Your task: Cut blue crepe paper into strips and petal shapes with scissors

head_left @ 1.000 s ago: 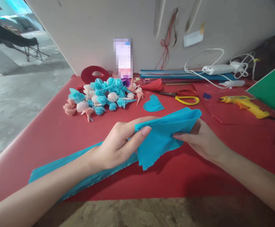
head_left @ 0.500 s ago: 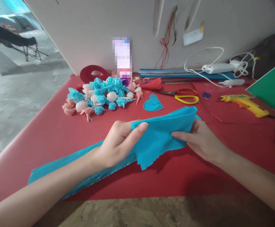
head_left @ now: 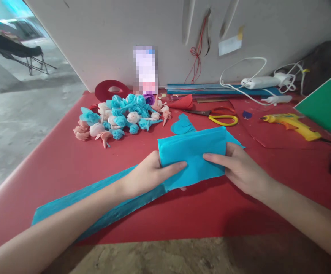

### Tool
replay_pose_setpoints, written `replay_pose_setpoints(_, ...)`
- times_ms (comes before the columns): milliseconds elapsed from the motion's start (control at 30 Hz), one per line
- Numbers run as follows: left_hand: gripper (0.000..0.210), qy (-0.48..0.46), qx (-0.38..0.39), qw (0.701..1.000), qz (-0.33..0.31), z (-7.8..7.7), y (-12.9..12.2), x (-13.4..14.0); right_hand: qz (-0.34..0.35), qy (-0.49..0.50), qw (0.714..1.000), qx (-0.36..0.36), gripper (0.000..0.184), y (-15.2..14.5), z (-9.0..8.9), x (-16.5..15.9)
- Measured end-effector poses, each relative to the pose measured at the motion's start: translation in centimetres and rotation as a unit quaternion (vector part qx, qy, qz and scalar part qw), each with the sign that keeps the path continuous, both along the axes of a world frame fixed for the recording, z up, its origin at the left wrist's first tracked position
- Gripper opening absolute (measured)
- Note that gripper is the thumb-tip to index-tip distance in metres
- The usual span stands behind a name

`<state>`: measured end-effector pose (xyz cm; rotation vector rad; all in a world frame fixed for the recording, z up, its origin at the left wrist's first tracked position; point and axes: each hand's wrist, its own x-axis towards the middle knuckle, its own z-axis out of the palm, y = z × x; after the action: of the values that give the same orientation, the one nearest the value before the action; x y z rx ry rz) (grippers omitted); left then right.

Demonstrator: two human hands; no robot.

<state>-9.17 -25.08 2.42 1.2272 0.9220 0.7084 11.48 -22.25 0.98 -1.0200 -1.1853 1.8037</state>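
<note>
Presumably to keep it flat, in the head view the left hand (head_left: 148, 176) and right hand (head_left: 243, 166) close thumb-over-fingers on folded blue paper (head_left: 193, 146), nearer the wearer than the scissors (head_left: 210, 113). Loose paper flowers (head_left: 121, 121) lie heaped left of the scissors; I cannot make out any container.

The red tabletop (head_left: 194, 217) carries a heap of blue, white and pink roses (head_left: 121, 121) at ten o'clock, a red ring (head_left: 100, 91) behind it at eleven, cut blue pieces (head_left: 183, 125) at twelve, scissors (head_left: 210, 113) with one yellow and one red handle at one, a yellow glue gun (head_left: 295, 124) at two, and a long blue strip (head_left: 119, 210) at eight
</note>
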Motion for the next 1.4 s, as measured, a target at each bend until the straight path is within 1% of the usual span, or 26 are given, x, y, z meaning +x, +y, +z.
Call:
replay_pose_setpoints(100,0.023,-0.024,-0.067,0.997,-0.021,-0.4,0.2,-0.1,-0.018,-0.012,1.0,-0.003,0.025,0.1,0.1,0.1)
replay_pose_setpoints(200,0.027,-0.068,-0.093,0.993,-0.024,-0.7,0.5,-0.2,-0.046,-0.01,0.999,-0.011,0.019,0.4,0.4,0.1)
replay_pose_setpoints(300,0.028,-0.11,-0.108,0.988,-0.015,-0.9,0.8,-0.3,-0.058,-0.016,0.998,-0.011,0.017,0.8,0.7,0.3)
replay_pose_setpoints(367,0.027,-0.127,-0.11,0.986,-0.017,-0.9,0.8,-0.4,-0.056,-0.032,0.998,-0.009,0.021,1.1,1.0,0.6)
replay_pose_setpoints(500,0.026,-0.135,-0.107,0.985,-0.023,-1.0,0.6,-0.5,-0.029,-0.054,0.998,-0.023,0.025,1.6,1.6,1.2)
replay_pose_setpoints(600,0.022,-0.136,-0.103,0.985,0.0,-0.9,0.7,-0.9,-0.012,-0.058,0.998,-0.025,0.025,1.9,2.0,1.7)
replay_pose_setpoints(633,0.024,-0.144,-0.097,0.985,0.009,-0.8,0.8,-1.1,-0.002,-0.058,0.998,-0.026,0.025,2.0,2.1,1.8)
replay_pose_setpoints(700,0.039,-0.158,-0.095,0.983,0.012,-0.4,1.4,-1.8,0.043,-0.067,0.996,-0.032,0.025,2.2,2.3,2.1)
replay_pose_setpoints(767,0.059,-0.135,-0.117,0.984,-0.015,0.1,2.0,-2.3,0.12,-0.096,0.988,-0.031,0.028,2.3,2.4,2.2)
replay_pose_setpoints(833,0.068,-0.075,-0.139,0.986,-0.058,0.6,2.4,-2.4,0.201,-0.125,0.971,-0.014,0.037,2.0,2.4,2.0)
replay_pose_setpoints(900,0.064,0.0,-0.12,0.988,-0.096,1.0,2.1,-1.9,0.262,-0.14,0.955,0.002,0.047,1.5,2.1,1.5)
replay_pose_setpoints(1000,0.05,0.122,-0.028,0.984,-0.125,1.3,0.9,-0.5,0.317,-0.152,0.936,0.008,0.047,0.5,1.7,0.5)
replay_pose_setpoints(1033,0.046,0.154,0.001,0.98,-0.124,1.3,0.4,0.0,0.327,-0.159,0.931,0.009,0.045,0.3,1.5,0.3)
replay_pose_setpoints(1100,0.039,0.178,0.041,0.976,-0.117,1.2,-0.5,0.7,0.337,-0.177,0.925,0.015,0.043,-0.1,1.4,0.0)
replay_pose_setpoints(1167,0.036,0.164,0.052,0.979,-0.108,0.9,-0.9,1.1,0.343,-0.188,0.92,0.026,0.043,-0.1,1.5,0.0)
replay_pose_setpoints(1267,0.039,0.116,0.046,0.987,-0.098,0.7,-0.9,1.1,0.344,-0.185,0.92,0.034,0.043,0.1,1.8,0.1)
replay_pose_setpoints(1400,0.041,0.096,0.054,0.992,-0.066,0.9,-0.5,0.6,0.337,-0.211,0.917,0.024,0.036,0.4,2.8,0.8)
